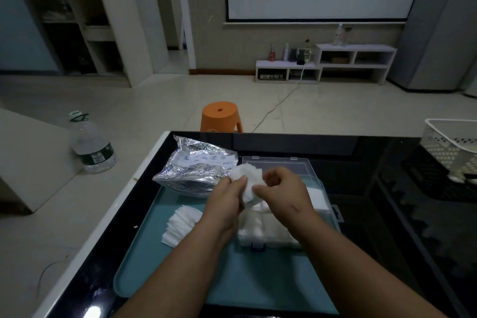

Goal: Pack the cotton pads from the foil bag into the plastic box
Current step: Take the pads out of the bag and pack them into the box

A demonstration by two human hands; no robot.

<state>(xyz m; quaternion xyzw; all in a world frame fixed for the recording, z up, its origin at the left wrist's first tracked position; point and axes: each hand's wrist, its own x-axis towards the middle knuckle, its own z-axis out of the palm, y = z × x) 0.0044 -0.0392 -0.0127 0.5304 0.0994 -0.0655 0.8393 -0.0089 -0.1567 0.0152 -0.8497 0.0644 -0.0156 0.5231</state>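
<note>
Both hands are up over the plastic box now, and between them I have a bunch of cotton pads. My left hand pinches the stack from its left side, thumb and fingers curled onto it. My right hand curls round the right side, squaring the bunch up. It hangs just above the box, not in it yet.

The box sits on the right half of the teal tray, its clear lid thrown back toward the tray's far edge. White pads already show inside it, along the near wall and again at its right end, so I judge a good share is packed. My arms hide the middle, so I cannot say how full it is.

What's left? This bunch, for one. Then a fanned row of loose pads lies near the tray's left edge, not yet packed. The foil bag rests at the tray's far left corner, just beside the lid, and I cannot tell whether anything remains inside it. By my reckoning I'm past halfway, with at least two more loads to go.
</note>
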